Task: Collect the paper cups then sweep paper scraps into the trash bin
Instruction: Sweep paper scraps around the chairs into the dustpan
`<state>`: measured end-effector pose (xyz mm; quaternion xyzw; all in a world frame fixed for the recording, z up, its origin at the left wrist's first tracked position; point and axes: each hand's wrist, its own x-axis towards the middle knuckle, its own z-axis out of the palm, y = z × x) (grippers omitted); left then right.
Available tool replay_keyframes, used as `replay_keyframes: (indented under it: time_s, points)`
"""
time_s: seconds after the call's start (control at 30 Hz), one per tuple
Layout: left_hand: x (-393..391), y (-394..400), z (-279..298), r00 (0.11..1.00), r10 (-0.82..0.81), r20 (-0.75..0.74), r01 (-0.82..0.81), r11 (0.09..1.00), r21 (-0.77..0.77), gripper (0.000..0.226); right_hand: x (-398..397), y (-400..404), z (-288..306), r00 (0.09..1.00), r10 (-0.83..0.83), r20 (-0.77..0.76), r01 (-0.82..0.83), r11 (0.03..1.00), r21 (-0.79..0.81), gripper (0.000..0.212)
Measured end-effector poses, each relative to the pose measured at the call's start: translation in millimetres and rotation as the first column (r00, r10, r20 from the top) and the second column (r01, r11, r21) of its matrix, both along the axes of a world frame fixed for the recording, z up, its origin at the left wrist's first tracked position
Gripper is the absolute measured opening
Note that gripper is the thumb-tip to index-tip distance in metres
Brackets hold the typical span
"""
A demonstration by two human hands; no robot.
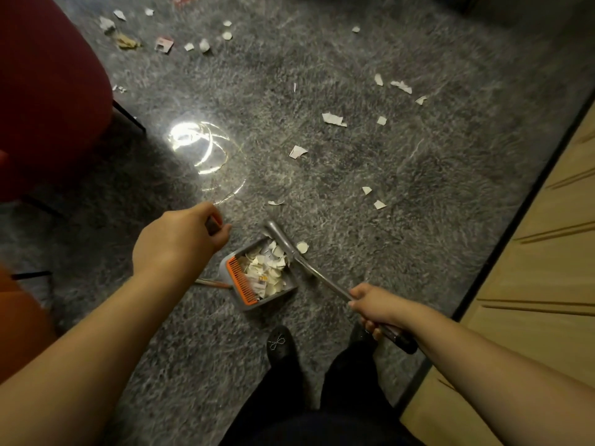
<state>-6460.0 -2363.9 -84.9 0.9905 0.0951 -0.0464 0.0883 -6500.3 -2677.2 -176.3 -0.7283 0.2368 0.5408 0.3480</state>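
Note:
A grey dustpan [231, 296] with an orange comb edge stands on the grey carpet, holding a heap of white paper scraps [265, 268]. My left hand [180, 236] is closed around the top of the dustpan's upright handle. My right hand [375, 305] grips the metal broom handle [317, 275], which slants down to the broom head [275, 231] at the pan's far edge. One round scrap [302, 247] lies just right of the broom. Several more scraps [333, 119] are scattered across the carpet ahead. No paper cups or trash bin are in view.
A dark red chair [48, 91] with black legs stands at the left. A light wooden cabinet front [547, 252] runs along the right. More litter lies far left near the chair [164, 45]. My dark shoe [280, 346] is just behind the pan. A bright light patch [193, 140] glares on the carpet.

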Motion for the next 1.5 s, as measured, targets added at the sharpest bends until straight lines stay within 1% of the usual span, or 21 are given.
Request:
replay_keyframes:
  time_s: [0.17,0.33,0.47,0.6,0.73,0.9,1.07,1.17,1.27,1.37,1.5]
  points:
    - [-5,-3,-1,1.000,-0.008,0.004,0.008,1.000,-0.001,0.023,-19,13,15,0.999,0.032,-0.019,-0.031,0.998,0.049,0.024]
    - [-16,14,4,0.999,0.033,-0.002,-0.033,0.998,-0.056,0.022,-27,19,35,1.000,-0.002,0.012,0.002,0.999,0.038,0.033]
    - [-28,28,10,0.998,0.063,-0.013,-0.064,0.992,-0.109,0.018,-20,17,49,0.996,-0.075,0.057,0.072,0.996,0.058,0.037]
    - [-39,40,21,0.995,0.095,0.000,-0.095,0.990,-0.109,0.019,-6,11,58,0.990,-0.103,0.100,0.097,0.993,0.062,0.036]
    - [-46,59,28,0.991,0.135,-0.017,-0.136,0.985,-0.104,0.019,8,6,49,0.984,-0.108,0.141,0.103,0.994,0.039,0.039]
    - [-48,79,28,0.987,0.161,-0.012,-0.162,0.984,-0.073,0.019,20,6,26,0.984,-0.062,0.170,0.066,0.998,-0.021,0.037]
    - [-38,80,17,0.988,0.147,-0.054,-0.150,0.988,-0.049,0.021,26,11,-1,0.986,0.019,0.168,-0.005,0.996,-0.084,0.027]
    - [-32,79,11,0.988,0.152,-0.034,-0.153,0.988,-0.032,0.022,23,19,-14,0.986,0.085,0.141,-0.070,0.992,-0.109,0.022]
    - [-28,81,9,0.988,0.151,-0.032,-0.151,0.988,-0.013,0.023,13,32,-18,0.976,0.190,0.106,-0.176,0.977,-0.122,0.018]
    - [-28,82,7,0.985,0.168,-0.033,-0.169,0.986,-0.003,0.023,-2,47,-19,0.964,0.252,0.083,-0.244,0.965,-0.095,0.016]
    - [-36,84,4,0.986,0.163,-0.024,-0.163,0.987,-0.010,0.021,-14,67,-10,0.977,0.207,0.042,-0.208,0.978,0.013,0.011]
